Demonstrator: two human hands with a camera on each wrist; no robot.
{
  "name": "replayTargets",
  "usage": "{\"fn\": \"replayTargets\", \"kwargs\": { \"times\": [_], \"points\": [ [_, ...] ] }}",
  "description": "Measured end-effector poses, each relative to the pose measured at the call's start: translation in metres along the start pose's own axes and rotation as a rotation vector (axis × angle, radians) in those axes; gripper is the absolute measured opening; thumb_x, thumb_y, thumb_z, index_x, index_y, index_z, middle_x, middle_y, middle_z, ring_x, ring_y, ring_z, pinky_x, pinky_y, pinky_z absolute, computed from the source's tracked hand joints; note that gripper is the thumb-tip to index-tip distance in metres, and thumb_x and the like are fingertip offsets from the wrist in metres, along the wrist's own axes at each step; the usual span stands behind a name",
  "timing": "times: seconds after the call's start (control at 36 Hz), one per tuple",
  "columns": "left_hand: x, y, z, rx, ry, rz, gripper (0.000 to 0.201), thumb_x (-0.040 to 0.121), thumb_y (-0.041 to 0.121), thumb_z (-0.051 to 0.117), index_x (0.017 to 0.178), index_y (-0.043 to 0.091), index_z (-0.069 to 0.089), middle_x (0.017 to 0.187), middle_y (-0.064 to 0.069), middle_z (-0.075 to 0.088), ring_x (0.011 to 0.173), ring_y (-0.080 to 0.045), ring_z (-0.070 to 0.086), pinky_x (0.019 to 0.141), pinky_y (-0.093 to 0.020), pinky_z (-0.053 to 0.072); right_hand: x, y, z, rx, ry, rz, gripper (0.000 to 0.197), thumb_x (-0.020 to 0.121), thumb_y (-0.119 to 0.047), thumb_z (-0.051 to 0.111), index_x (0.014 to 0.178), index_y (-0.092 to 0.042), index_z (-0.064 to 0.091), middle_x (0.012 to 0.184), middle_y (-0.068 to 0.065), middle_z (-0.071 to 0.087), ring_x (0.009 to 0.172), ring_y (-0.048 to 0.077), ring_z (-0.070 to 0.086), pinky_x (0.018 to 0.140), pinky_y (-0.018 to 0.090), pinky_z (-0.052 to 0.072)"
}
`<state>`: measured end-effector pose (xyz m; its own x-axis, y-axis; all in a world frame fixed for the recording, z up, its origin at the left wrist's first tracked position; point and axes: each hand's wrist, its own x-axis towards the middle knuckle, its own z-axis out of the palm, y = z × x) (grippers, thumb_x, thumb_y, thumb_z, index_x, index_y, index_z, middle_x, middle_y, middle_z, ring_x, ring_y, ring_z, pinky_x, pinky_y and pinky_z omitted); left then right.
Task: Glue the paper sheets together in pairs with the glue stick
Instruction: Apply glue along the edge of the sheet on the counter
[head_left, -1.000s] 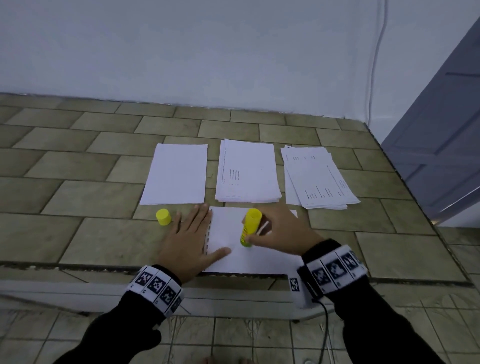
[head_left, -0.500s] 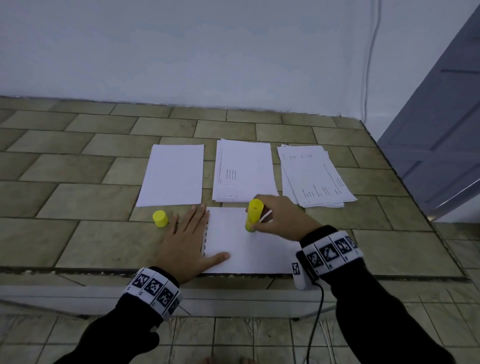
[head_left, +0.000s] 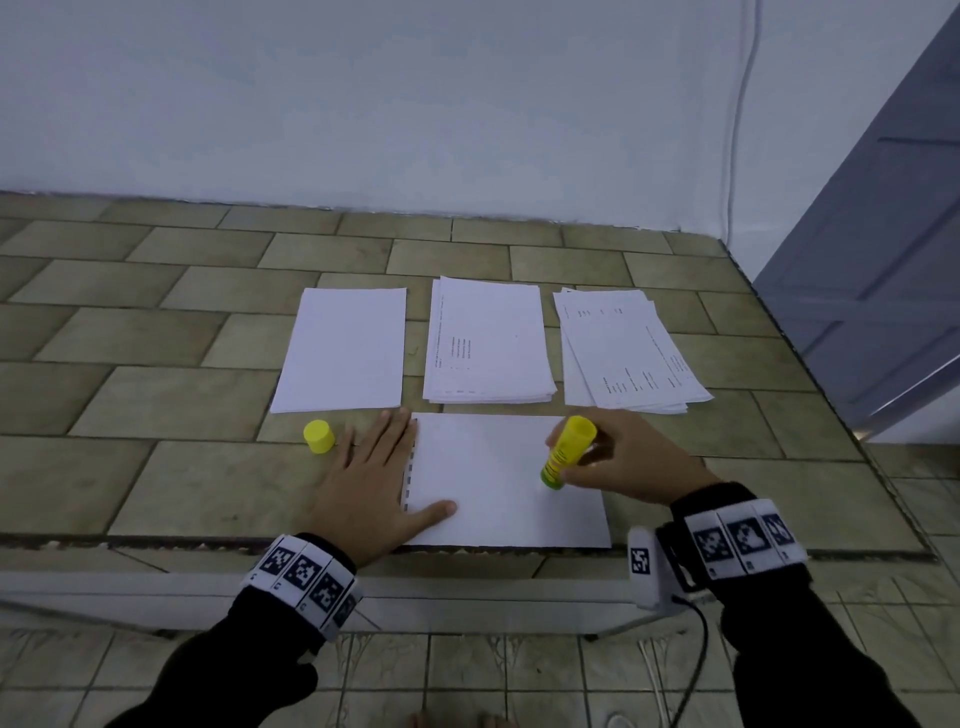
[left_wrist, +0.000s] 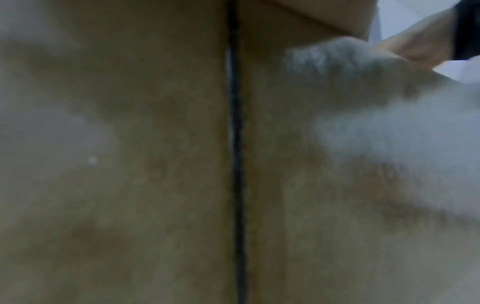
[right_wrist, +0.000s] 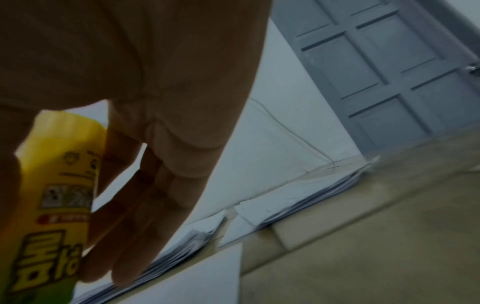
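Observation:
A white paper sheet (head_left: 498, 483) lies at the near edge of the tiled table. My left hand (head_left: 374, 478) rests flat, fingers straight, on its left edge, thumb on the paper. My right hand (head_left: 618, 457) grips a yellow glue stick (head_left: 567, 451), tilted, its lower tip on the right part of the sheet. In the right wrist view the glue stick (right_wrist: 52, 205) sits between thumb and fingers (right_wrist: 135, 216). The yellow cap (head_left: 319, 437) stands left of my left hand. The left wrist view is blurred, showing only tile and a bit of the right hand.
Three lots of paper lie behind the sheet: a blank sheet (head_left: 343, 353) at left, a stack (head_left: 488, 348) in the middle, a fanned stack (head_left: 628, 353) at right. The white wall runs behind the table (head_left: 156, 364). A grey door (head_left: 883, 291) stands at right.
My right hand has carried the glue stick from the middle of the sheet, up toward its far edge, then across to its right part. The left hand has stayed in place.

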<state>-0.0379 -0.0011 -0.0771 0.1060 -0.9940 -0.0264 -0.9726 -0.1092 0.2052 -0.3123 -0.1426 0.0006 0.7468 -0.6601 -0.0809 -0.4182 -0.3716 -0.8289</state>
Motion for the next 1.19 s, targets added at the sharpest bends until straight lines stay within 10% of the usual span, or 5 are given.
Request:
{"fn": "replayTargets", "kwargs": {
  "times": [0.47,0.75,0.89,1.19],
  "points": [
    [-0.001,-0.001,-0.001,0.032,-0.034,-0.003,0.121,0.066,0.096,0.001,0.157,0.016,0.000,0.162,0.007,-0.013,0.147,-0.008,-0.016,0.121,-0.043,-0.008,-0.002,-0.002,-0.020,-0.150,0.003,-0.004,0.023,0.073,-0.008,0.080,0.093,-0.015,0.071,0.089,-0.008,0.070,0.083,0.003,0.064,0.074,0.012,0.049],
    [-0.001,-0.001,0.001,-0.005,0.004,0.012,0.120,0.070,0.095,0.003,0.156,0.012,0.006,0.160,0.005,-0.007,0.149,-0.011,-0.007,0.121,-0.049,-0.001,0.038,0.013,-0.029,-0.279,0.204,0.001,0.022,0.076,-0.013,0.079,0.093,-0.011,0.067,0.095,0.004,0.068,0.083,0.016,0.065,0.079,0.037,0.057],
    [-0.001,-0.001,0.002,0.001,0.006,0.017,0.119,0.069,0.096,0.001,0.156,0.014,0.002,0.162,0.004,-0.008,0.148,-0.011,-0.011,0.121,-0.047,-0.004,0.031,0.012,-0.030,-0.290,0.238,0.039,0.041,0.075,-0.016,0.080,0.108,-0.021,0.056,0.089,-0.001,0.064,0.081,0.018,0.064,0.075,0.032,0.057],
    [-0.001,-0.004,0.005,0.000,0.029,0.035,0.116,0.073,0.094,0.007,0.156,0.013,0.006,0.162,0.003,-0.006,0.149,-0.011,-0.009,0.121,-0.046,-0.004,-0.001,0.030,-0.044,-0.934,0.080,0.289,0.028,0.088,-0.035,0.063,0.115,-0.026,0.064,0.108,-0.002,0.066,0.095,0.015,0.058,0.079,0.028,0.042]
  ]
}}
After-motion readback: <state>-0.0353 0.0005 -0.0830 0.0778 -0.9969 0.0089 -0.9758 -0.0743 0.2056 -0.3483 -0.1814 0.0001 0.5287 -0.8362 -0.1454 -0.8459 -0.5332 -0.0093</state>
